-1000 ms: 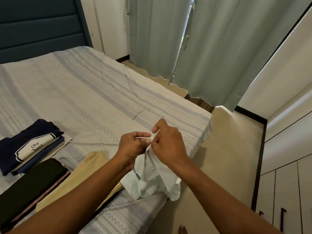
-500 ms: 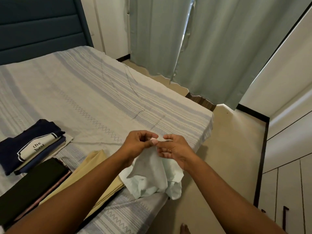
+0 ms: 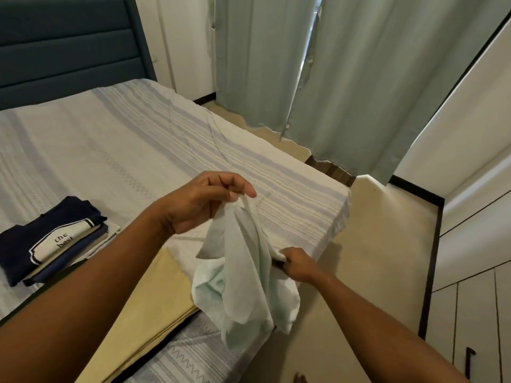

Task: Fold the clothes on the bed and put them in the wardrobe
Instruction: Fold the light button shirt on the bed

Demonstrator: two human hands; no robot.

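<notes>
You are untangling the pale garment: left hand pinching its top, right hand gripping lower; flattening probably comes next.

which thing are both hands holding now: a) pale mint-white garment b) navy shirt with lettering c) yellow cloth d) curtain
a: the left hand pinches the pale garment at its top and the right hand grips its side.

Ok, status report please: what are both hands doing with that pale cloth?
Left hand pinches pale mint garment at top. Right hand grips its side edge. Garment hangs unfolded over bed corner. Nothing seen blocking.
</notes>
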